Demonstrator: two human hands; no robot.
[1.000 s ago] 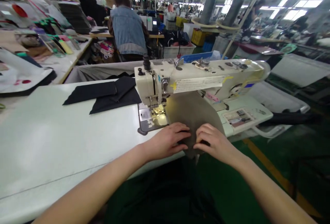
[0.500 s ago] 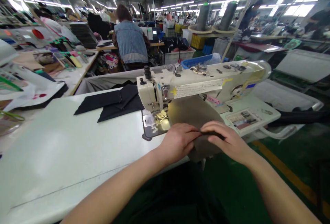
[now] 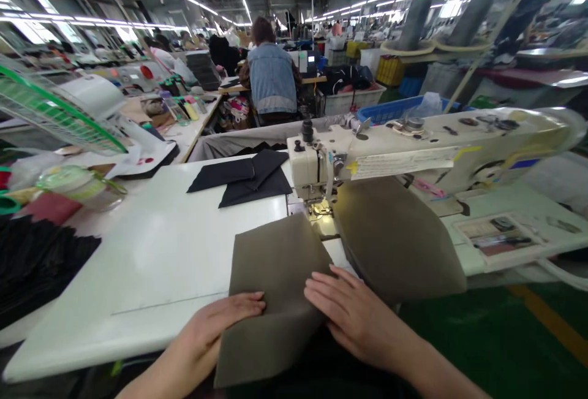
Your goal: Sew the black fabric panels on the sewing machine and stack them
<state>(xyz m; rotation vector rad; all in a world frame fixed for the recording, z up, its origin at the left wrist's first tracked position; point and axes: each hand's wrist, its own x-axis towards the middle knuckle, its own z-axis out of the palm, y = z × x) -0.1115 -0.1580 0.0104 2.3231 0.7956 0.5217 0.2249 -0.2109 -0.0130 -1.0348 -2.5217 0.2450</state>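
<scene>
A folded olive-brown fabric piece (image 3: 275,258) lies over the front edge of the white sewing table, its near part bent down. My left hand (image 3: 225,322) grips its left side, fingers on top and the thumb hidden. My right hand (image 3: 353,310) rests on its right edge with fingers stretched out flat. Right of the needle area, a larger olive-brown panel (image 3: 395,239) lies under the sewing machine (image 3: 390,148) arm and overhangs the table edge. The lit presser foot (image 3: 321,209) is just beyond the folded piece.
Dark fabric pieces (image 3: 248,175) lie on the table left of the machine head. A small parts tray (image 3: 500,239) sits at the right. To the left are a green-rimmed fan (image 3: 59,111) and black fabric (image 3: 41,261). A co-worker in a denim vest (image 3: 273,77) sits ahead.
My hands have moved left, apart from each other, from the fabric at the machine's right. The folded olive-brown piece now lies left of the larger panel. The view has turned left.
</scene>
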